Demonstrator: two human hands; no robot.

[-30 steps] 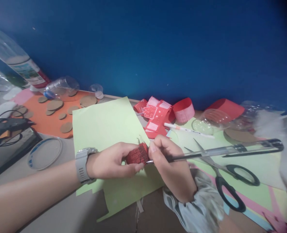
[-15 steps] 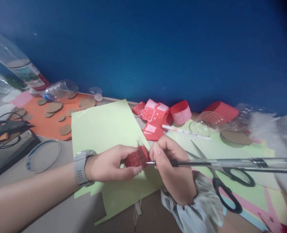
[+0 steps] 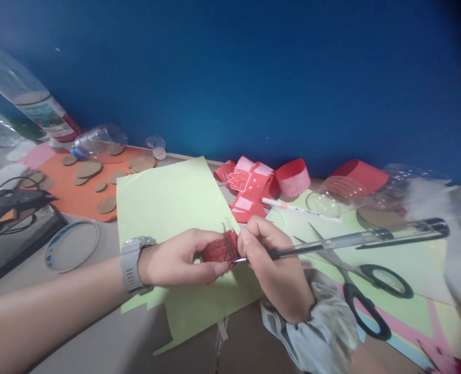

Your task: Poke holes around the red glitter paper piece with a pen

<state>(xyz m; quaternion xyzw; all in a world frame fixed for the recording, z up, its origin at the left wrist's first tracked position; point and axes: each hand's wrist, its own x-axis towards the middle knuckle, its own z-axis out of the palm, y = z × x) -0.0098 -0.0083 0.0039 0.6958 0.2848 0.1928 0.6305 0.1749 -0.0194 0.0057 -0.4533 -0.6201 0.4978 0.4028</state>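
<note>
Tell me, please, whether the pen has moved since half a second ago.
Yes: the pen has swung its far end upward, away from the handles of the scissors.

On the wrist of the left hand (image 3: 189, 259) sits a matte grey wristwatch (image 3: 132, 267) with a broad, slotted strap; the forearm is bare. Around the wrist of the right hand (image 3: 275, 267), pale grey-green cloth (image 3: 326, 317) bunches in soft folds, perhaps an elasticated band, its lower edge blurred.
</note>
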